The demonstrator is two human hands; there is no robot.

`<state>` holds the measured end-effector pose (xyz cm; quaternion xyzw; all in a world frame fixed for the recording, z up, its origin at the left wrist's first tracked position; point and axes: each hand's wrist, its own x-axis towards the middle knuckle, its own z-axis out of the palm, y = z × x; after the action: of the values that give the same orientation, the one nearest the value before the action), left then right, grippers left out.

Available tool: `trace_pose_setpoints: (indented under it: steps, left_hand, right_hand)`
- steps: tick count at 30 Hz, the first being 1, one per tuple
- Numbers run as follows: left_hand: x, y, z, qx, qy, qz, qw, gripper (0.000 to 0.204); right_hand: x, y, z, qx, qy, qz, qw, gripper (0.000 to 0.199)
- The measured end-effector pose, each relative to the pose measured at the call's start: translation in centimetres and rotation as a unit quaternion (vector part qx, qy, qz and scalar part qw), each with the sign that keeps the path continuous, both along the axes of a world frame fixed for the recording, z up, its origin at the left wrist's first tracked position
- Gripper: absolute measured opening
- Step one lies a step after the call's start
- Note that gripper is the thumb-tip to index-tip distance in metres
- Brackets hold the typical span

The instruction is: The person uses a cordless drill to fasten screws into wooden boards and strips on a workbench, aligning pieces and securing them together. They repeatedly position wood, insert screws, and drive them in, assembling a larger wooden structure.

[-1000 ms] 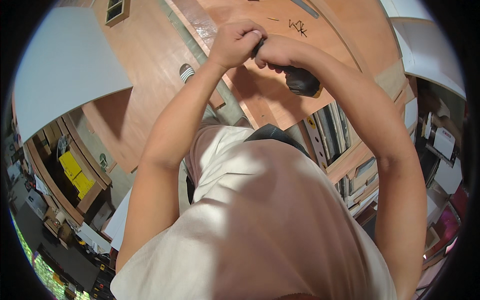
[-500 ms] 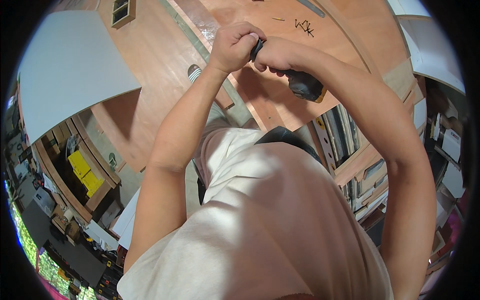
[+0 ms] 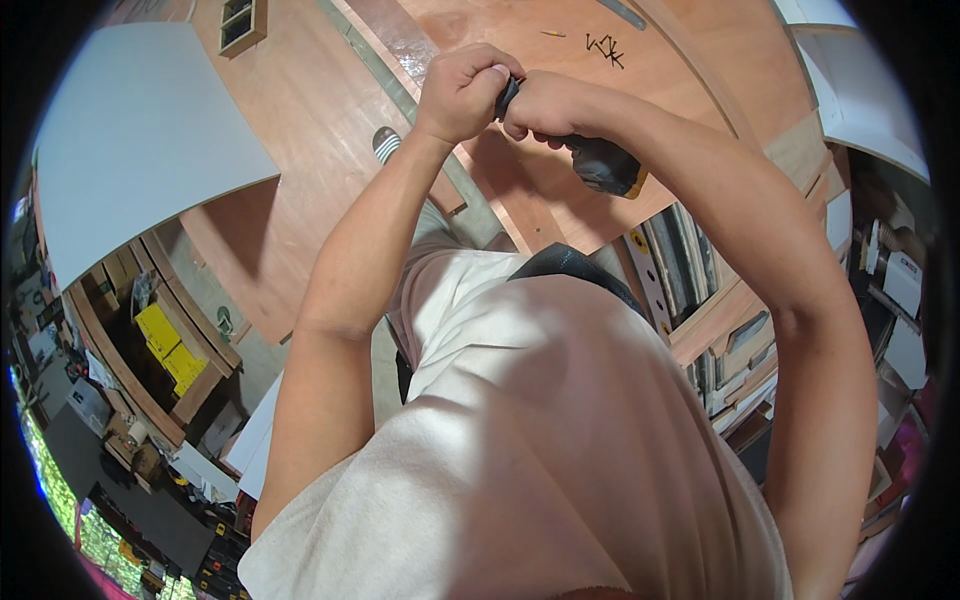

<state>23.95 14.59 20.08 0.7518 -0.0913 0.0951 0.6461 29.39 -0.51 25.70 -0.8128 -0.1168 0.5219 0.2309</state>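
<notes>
My right hand is wrapped round the grip of a black cordless drill. The drill's base, with a yellow edge, sticks out below my right wrist. Close against it, my left hand is closed on the drill's black front end, thumb on top. Any bit or screw at the tip is hidden by my left fingers. Both hands are held over a plywood sheet. Several dark screws lie in a loose cluster beyond my right hand, with a short yellow pencil to their left.
A large white panel stands at the left, above a wooden frame holding yellow boxes. A small open wooden box lies at the far left. Boards and offcuts are stacked at the right, by a curved white panel.
Both hands and the drill have shifted very slightly left. The grip of each hand looks the same.
</notes>
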Motion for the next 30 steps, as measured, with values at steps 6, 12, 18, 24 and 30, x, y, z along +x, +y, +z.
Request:
trace_pose_setpoints:
  steps: [6, 12, 18, 24, 30]
  left_hand:
    - [-0.4, 0.2, -0.2, -0.02, 0.046, 0.005, 0.999, 0.025]
    - [-0.6, 0.3, -1.8, -0.014, 0.032, 0.019, 0.999, 0.025]
    - [-0.4, 0.5, -3.0, -0.015, 0.005, 0.021, 1.0, 0.025]
    - [-0.5, -0.2, -2.6, -0.017, -0.021, -0.025, 0.999, 0.027]
    - [-0.9, -1.4, -3.0, -0.053, 0.025, 0.005, 0.998, 0.029]
  right_hand:
    - [0.0, 0.7, 0.6, -0.029, -0.007, 0.01, 1.0, 0.014]
    - [0.0, 0.8, -0.7, -0.004, -0.016, 0.023, 1.0, 0.014]
    - [0.1, 0.9, -3.0, -0.006, -0.014, 0.015, 1.0, 0.015]
    - [-0.3, -0.5, -3.5, 0.026, -0.025, 0.012, 0.999, 0.017]
    - [-0.7, -1.8, -2.3, 0.038, -0.008, -0.031, 0.999, 0.016]
